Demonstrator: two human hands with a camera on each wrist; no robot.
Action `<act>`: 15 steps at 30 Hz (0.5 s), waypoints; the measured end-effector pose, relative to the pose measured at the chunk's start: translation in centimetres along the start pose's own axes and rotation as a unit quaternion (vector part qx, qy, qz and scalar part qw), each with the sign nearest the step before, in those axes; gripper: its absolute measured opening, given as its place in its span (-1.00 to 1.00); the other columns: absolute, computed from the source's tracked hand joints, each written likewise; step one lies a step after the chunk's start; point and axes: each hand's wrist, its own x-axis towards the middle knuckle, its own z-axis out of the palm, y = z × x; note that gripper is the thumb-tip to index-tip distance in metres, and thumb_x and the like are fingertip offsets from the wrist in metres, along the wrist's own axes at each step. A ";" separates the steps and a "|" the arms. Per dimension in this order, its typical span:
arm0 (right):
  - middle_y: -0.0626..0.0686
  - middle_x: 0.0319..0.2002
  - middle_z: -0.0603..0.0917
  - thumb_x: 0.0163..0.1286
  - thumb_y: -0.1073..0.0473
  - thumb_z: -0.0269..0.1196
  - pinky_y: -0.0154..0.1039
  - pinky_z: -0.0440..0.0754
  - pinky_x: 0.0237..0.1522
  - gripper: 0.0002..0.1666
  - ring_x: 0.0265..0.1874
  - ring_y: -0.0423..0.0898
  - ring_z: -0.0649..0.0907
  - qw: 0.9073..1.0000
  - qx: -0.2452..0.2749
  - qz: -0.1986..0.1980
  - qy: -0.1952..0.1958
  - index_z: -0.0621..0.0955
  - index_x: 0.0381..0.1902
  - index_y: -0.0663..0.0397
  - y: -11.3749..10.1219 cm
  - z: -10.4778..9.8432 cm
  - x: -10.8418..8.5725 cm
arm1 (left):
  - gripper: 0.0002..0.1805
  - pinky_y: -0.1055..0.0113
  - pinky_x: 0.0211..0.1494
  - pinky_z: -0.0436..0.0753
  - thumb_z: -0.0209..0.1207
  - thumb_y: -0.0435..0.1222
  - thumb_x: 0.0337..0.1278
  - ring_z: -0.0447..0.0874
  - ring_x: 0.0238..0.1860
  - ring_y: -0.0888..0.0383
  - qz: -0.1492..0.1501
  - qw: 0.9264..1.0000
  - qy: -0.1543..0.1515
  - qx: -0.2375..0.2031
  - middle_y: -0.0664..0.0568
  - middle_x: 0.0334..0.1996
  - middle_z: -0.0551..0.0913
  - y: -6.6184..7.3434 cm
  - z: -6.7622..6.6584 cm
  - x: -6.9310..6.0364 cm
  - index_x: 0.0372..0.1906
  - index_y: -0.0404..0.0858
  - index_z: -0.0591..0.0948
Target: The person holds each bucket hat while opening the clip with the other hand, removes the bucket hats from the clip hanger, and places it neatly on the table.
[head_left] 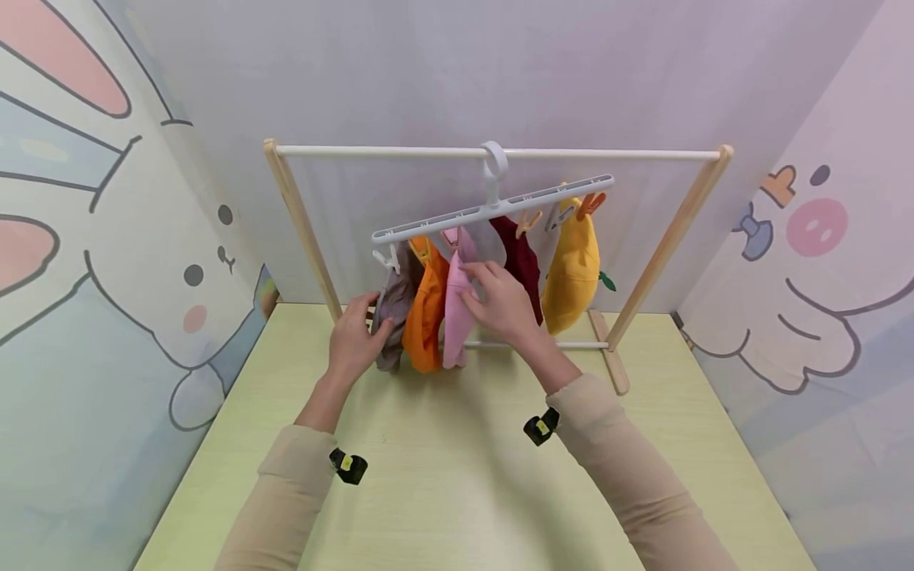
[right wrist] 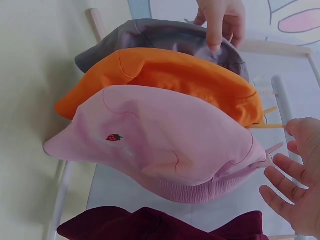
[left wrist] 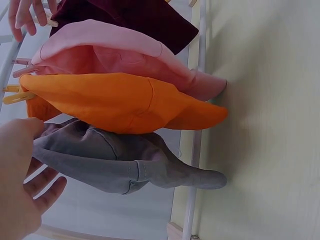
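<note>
Several fabric bucket hats hang by clothespins from a pale plastic clip hanger (head_left: pixel 443 225). At the left end is a grey hat (left wrist: pixel 105 165); my left hand (head_left: pixel 352 337) pinches its edge, thumb on one face and fingers behind. An orange hat (head_left: pixel 424 333) comes beside it, then a pink hat (right wrist: pixel 150 130) with a small strawberry mark. My right hand (right wrist: pixel 302 175) is by the pink hat's clipped end, fingers loosely spread and holding nothing. Farther right hang a maroon hat (head_left: pixel 524 262) and a yellow hat (head_left: pixel 573 270) with a green leaf. The hanger tilts, left end lower.
The hanger hooks over the white top bar (head_left: pixel 393 151) of a rack with wooden side posts (head_left: pixel 664 246). A lower white bar (head_left: pixel 535 345) runs behind the hats. Beneath is a pale wood-look tabletop (head_left: pixel 428 476), between cartoon-printed walls (head_left: pixel 143 262). A bare orange clothespin (head_left: pixel 591 205) sits near the yellow hat.
</note>
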 end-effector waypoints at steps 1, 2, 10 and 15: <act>0.09 -0.21 0.62 0.19 0.07 0.28 -0.24 0.58 -0.35 -0.57 -0.39 -0.08 0.55 1.000 0.000 0.000 -0.001 0.57 0.01 0.11 -0.1 0.0 0.1 | -0.48 0.12 -0.21 0.57 0.20 -0.21 0.06 0.58 -0.17 -0.03 -0.001 1.000 0.000 0.000 -0.14 -0.02 0.54 0.0 0.0 0.0 0.16 -0.28 0.42; 0.09 -0.22 0.61 0.18 0.07 0.27 -0.24 0.57 -0.38 -0.56 -0.41 -0.08 0.53 1.000 -0.001 0.000 -0.001 0.56 0.01 0.11 -0.2 0.0 0.2 | -0.48 0.13 -0.21 0.58 0.20 -0.22 0.07 0.58 -0.18 -0.03 -0.004 1.000 -0.001 0.000 -0.14 -0.03 0.54 0.0 0.1 0.0 0.16 -0.28 0.42; 0.08 -0.20 0.62 0.18 0.09 0.28 -0.28 0.54 -0.44 -0.60 -0.46 -0.10 0.51 1.000 0.015 -0.008 0.001 0.57 -0.02 0.10 -1.4 0.2 0.7 | -0.50 0.17 -0.22 0.61 0.21 -0.28 0.05 0.62 -0.26 0.01 -0.017 1.000 -0.006 -0.017 -0.13 -0.13 0.61 0.2 0.5 0.0 0.14 -0.27 0.43; 0.06 -0.17 0.61 0.19 0.08 0.27 -0.29 0.56 -0.42 -0.59 -0.42 -0.10 0.55 1.000 0.024 -0.002 -0.011 0.56 0.00 0.08 -2.1 0.4 0.8 | -0.52 0.15 -0.22 0.60 0.19 -0.31 0.03 0.64 -0.28 -0.01 -0.022 1.000 0.001 -0.022 -0.15 -0.17 0.64 0.0 0.5 -0.2 0.12 -0.27 0.45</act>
